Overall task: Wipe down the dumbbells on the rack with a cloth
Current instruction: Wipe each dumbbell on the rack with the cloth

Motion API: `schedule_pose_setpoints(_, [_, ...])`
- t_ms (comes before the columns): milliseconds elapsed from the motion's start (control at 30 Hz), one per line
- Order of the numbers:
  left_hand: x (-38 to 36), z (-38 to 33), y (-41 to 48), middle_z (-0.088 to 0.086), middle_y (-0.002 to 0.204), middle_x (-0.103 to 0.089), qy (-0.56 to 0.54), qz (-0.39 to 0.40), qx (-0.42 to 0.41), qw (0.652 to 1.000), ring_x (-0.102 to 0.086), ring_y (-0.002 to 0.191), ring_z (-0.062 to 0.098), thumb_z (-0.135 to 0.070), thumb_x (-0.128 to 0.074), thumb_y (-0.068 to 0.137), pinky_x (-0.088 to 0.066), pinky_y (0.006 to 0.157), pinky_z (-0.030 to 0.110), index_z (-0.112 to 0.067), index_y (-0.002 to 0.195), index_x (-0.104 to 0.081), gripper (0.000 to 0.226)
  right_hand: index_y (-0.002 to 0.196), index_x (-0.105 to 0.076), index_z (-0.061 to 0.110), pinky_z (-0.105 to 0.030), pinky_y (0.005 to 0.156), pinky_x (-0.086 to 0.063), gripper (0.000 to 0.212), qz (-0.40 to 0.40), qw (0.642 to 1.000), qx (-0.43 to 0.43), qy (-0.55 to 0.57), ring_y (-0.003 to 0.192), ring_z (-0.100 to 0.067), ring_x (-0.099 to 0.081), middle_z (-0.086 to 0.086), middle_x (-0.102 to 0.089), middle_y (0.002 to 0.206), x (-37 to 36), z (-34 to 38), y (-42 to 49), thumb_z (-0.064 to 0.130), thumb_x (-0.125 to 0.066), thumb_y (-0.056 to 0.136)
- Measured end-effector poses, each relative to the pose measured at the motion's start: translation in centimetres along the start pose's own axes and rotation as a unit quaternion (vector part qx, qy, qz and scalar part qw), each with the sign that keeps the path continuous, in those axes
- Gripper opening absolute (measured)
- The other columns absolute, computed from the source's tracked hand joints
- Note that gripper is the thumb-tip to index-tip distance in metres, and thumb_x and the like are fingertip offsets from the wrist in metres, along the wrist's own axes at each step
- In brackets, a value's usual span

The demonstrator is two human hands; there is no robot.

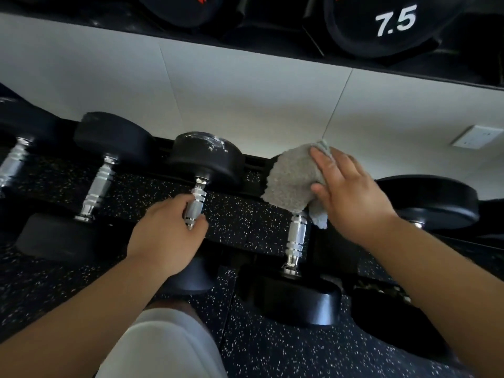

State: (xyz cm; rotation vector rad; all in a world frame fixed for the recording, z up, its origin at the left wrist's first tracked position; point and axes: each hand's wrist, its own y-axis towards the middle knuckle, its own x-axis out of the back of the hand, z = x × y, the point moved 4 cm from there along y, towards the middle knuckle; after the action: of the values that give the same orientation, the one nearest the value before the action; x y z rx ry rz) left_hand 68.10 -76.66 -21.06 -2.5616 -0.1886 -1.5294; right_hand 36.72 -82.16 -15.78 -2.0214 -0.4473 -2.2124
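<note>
One cloth (289, 181) under right fingers (327, 159) (thumb alongside)

The rack's low tier (255, 160) carries a row of black dumbbells (101, 181) side by side, chrome handles running front to back. The upper shelf (245, 46) holds more, among them a 7.5 dumbbell (381, 25). Speckled black floor (272, 350) lies beneath

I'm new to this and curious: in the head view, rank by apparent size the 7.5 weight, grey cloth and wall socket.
1. 7.5 weight, though cropped by the frame's top edge.
2. grey cloth, partly under the right hand.
3. wall socket, clearly smallest.
</note>
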Motion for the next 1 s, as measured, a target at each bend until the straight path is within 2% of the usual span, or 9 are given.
schedule_pose_setpoints(100, [0.0,0.0,0.1,-0.014,0.117,-0.063,0.000,-0.004,0.002,1.000,-0.058,0.111,0.016,-0.050,-0.058,0.094,-0.053,0.088,0.039,-0.039,0.135,-0.057,0.043,0.148,-0.044,0.016,-0.050,0.110,-0.042,0.053,-0.017,0.999,-0.041,-0.016,0.126,-0.036,-0.052,-0.014,-0.055,0.138,0.5,3.2,2.8,0.046,-0.038,0.105])
schedule_pose_setpoints(200, [0.0,0.1,0.1,-0.017,0.114,-0.063,-0.004,0.000,0.005,1.000,-0.058,0.108,0.015,-0.049,-0.058,0.094,-0.052,0.084,0.037,-0.041,0.133,-0.058,0.039,0.123,-0.061,0.017,-0.044,0.093,-0.045,0.036,0.064,0.986,0.042,-0.146,0.103,-0.029,-0.057,-0.007,-0.061,0.112,0.1,8.1,6.3,0.041,-0.052,0.098])
schedule_pose_setpoints(333, [0.1,0.2,0.0,-0.018,0.111,-0.062,-0.011,0.004,0.006,1.000,-0.058,0.105,0.013,-0.048,-0.057,0.095,-0.053,0.083,0.038,-0.040,0.133,-0.057,0.039,0.130,-0.061,0.015,-0.045,0.105,-0.038,0.047,0.133,0.947,0.112,-0.270,0.118,-0.032,-0.052,-0.011,-0.057,0.126,-2.0,10.4,7.2,0.050,-0.049,0.101])
schedule_pose_setpoints(500, [0.2,0.5,0.3,-0.015,0.117,-0.063,-0.006,0.003,0.005,1.000,-0.059,0.107,0.014,-0.048,-0.056,0.096,-0.054,0.085,0.039,-0.039,0.135,-0.056,0.040,0.147,-0.052,0.024,-0.053,0.121,-0.033,0.073,0.001,0.976,0.176,-0.125,0.144,-0.031,-0.042,-0.003,-0.048,0.156,-0.6,3.8,3.2,0.040,-0.080,0.082])
schedule_pose_setpoints(633, [0.2,0.3,0.4,-0.014,0.109,-0.062,-0.002,-0.003,-0.001,1.000,-0.058,0.104,0.016,-0.048,-0.058,0.095,-0.053,0.083,0.039,-0.039,0.130,-0.058,0.037,0.163,-0.021,0.023,-0.051,0.126,-0.023,0.061,-0.020,0.998,-0.035,0.048,0.155,-0.031,-0.021,-0.011,-0.025,0.168,-0.7,0.9,-1.1,0.037,-0.040,0.107])
schedule_pose_setpoints(700, [0.2,0.2,0.3,-0.013,0.107,-0.062,0.001,-0.006,0.000,1.000,-0.057,0.103,0.017,-0.047,-0.059,0.094,-0.051,0.081,0.038,-0.039,0.128,-0.059,0.034,0.162,-0.028,0.020,-0.040,0.127,-0.018,0.054,-0.035,0.981,-0.103,0.160,0.158,-0.024,-0.014,-0.008,-0.023,0.169,-0.4,2.3,-2.4,0.033,-0.032,0.110])
schedule_pose_setpoints(833, [0.2,0.2,0.2,-0.012,0.106,-0.061,0.008,-0.010,-0.003,1.000,-0.057,0.104,0.019,-0.048,-0.058,0.095,-0.049,0.078,0.037,-0.035,0.131,-0.060,0.038,0.134,-0.062,0.022,-0.025,0.094,-0.053,0.037,-0.105,0.944,-0.127,0.285,0.117,-0.014,-0.064,-0.001,-0.069,0.127,1.7,4.1,-6.0,0.031,-0.036,0.110])
schedule_pose_setpoints(900, [0.1,0.2,0.1,-0.010,0.105,-0.060,0.013,-0.012,-0.005,1.000,-0.057,0.105,0.021,-0.047,-0.058,0.096,-0.048,0.078,0.037,-0.033,0.133,-0.059,0.040,0.125,-0.063,0.025,-0.022,0.081,-0.055,0.033,-0.099,0.942,-0.130,0.292,0.099,-0.001,-0.064,0.007,-0.069,0.112,1.5,4.4,-8.1,0.033,-0.035,0.109])
schedule_pose_setpoints(1000, [0.2,0.1,0.2,-0.006,0.112,-0.065,0.009,-0.017,0.003,1.000,-0.058,0.105,0.023,-0.045,-0.061,0.095,-0.049,0.079,0.037,-0.033,0.133,-0.060,0.040,0.161,-0.025,0.027,-0.032,0.119,-0.033,0.055,0.061,0.943,-0.167,0.281,0.148,-0.015,-0.036,-0.001,-0.029,0.167,-2.0,4.9,-8.6,0.042,-0.029,0.109])
